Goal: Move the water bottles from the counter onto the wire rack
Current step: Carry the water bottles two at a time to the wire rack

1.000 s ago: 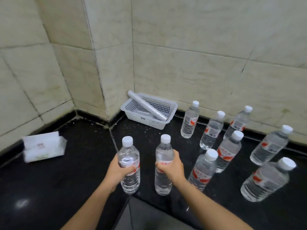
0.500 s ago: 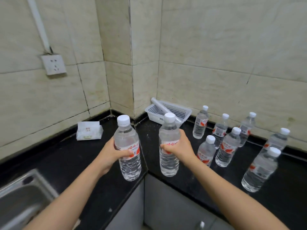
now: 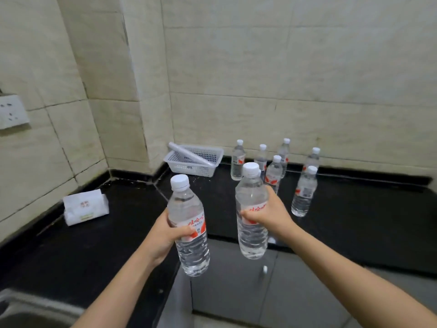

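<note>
My left hand (image 3: 165, 235) grips a clear water bottle (image 3: 189, 247) with a white cap and red label, held upright in the air over the counter's front corner. My right hand (image 3: 269, 214) grips a second such bottle (image 3: 251, 200), also lifted clear of the black counter (image 3: 354, 221). Several more bottles stand upright at the back right of the counter, among them one near the front (image 3: 304, 192) and one by the basket (image 3: 237, 160). No wire rack is in view.
A white plastic basket (image 3: 179, 159) with a white roll (image 3: 191, 153) across it sits in the counter's corner. A tissue pack (image 3: 86, 207) lies at the left. A steel sink (image 3: 23, 313) is at the bottom left, grey cabinet doors (image 3: 236, 280) below, a wall socket (image 3: 11, 112) at left.
Both hands have lifted their bottles off the counter and drawn them back toward me, past the counter edge. The view has pulled away from the counter.
</note>
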`<state>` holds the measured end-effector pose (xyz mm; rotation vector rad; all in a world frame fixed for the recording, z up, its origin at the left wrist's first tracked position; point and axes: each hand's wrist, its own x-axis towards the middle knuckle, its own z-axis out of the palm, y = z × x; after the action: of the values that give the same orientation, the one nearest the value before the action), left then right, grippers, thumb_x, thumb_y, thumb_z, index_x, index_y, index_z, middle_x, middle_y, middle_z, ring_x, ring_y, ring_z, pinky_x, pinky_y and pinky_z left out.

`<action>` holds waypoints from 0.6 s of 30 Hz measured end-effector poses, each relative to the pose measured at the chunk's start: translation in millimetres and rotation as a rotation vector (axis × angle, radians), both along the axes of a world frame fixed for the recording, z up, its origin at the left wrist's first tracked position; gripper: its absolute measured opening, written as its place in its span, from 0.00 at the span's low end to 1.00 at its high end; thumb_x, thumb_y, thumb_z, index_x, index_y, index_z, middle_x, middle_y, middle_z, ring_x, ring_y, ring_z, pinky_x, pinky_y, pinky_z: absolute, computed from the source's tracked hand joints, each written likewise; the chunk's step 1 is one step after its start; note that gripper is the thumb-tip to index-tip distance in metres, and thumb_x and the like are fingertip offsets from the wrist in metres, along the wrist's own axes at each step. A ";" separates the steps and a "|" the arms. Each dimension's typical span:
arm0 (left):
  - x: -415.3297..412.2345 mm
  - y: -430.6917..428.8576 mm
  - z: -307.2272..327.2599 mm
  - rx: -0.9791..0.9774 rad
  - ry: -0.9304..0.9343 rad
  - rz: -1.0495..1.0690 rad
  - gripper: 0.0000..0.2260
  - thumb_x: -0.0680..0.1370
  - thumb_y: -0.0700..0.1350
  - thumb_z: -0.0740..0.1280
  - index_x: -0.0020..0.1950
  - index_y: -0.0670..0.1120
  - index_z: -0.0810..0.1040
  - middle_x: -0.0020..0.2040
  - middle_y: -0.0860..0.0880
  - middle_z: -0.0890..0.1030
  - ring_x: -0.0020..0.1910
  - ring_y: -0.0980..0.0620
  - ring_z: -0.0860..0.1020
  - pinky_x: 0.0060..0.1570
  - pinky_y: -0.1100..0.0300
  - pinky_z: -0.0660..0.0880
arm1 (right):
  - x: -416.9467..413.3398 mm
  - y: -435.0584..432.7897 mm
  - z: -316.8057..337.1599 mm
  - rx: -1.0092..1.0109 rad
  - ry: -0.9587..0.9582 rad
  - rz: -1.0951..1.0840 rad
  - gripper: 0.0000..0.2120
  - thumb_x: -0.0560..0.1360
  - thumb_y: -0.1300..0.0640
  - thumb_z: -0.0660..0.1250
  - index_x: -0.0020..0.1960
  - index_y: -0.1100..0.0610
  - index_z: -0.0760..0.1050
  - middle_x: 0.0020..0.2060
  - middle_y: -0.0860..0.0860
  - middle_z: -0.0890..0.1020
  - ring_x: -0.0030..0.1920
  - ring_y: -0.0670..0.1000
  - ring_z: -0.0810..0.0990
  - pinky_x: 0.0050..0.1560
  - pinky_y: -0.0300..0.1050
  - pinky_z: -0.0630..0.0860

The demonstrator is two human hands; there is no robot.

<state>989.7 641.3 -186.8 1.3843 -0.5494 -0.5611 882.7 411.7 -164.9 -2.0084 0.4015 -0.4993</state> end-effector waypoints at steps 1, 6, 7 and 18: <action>-6.7 -8.5 -4.9 0.003 0.007 -0.032 0.37 0.50 0.43 0.76 0.58 0.42 0.73 0.49 0.44 0.82 0.48 0.47 0.81 0.47 0.57 0.80 | -15.3 -3.4 -4.1 0.001 0.019 -0.042 0.26 0.55 0.51 0.73 0.51 0.57 0.73 0.42 0.51 0.82 0.44 0.48 0.81 0.49 0.45 0.78; -50.3 -71.3 -21.7 0.047 0.017 -0.223 0.35 0.50 0.44 0.75 0.56 0.46 0.74 0.47 0.47 0.83 0.48 0.50 0.81 0.49 0.58 0.77 | -96.6 -32.3 -12.3 0.041 0.075 -0.263 0.28 0.56 0.55 0.74 0.54 0.54 0.71 0.45 0.50 0.81 0.48 0.49 0.81 0.51 0.47 0.78; -60.0 -87.0 -22.3 0.049 0.010 -0.264 0.33 0.50 0.44 0.75 0.55 0.48 0.74 0.46 0.49 0.83 0.46 0.53 0.82 0.46 0.62 0.78 | -112.1 -42.0 -13.2 0.040 0.077 -0.304 0.30 0.54 0.52 0.73 0.55 0.54 0.71 0.46 0.51 0.82 0.48 0.49 0.81 0.52 0.48 0.78; -199.4 -319.7 -23.4 0.062 -0.036 -0.612 0.33 0.50 0.45 0.75 0.54 0.46 0.74 0.46 0.47 0.83 0.44 0.52 0.82 0.42 0.62 0.78 | -305.5 -193.6 -25.8 0.021 0.084 -0.671 0.34 0.52 0.49 0.73 0.57 0.51 0.70 0.46 0.48 0.81 0.48 0.48 0.81 0.52 0.47 0.78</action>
<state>790.3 321.6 -210.2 1.2770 -1.0033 -1.0509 577.3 218.1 -190.7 -1.8477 1.1417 -0.8118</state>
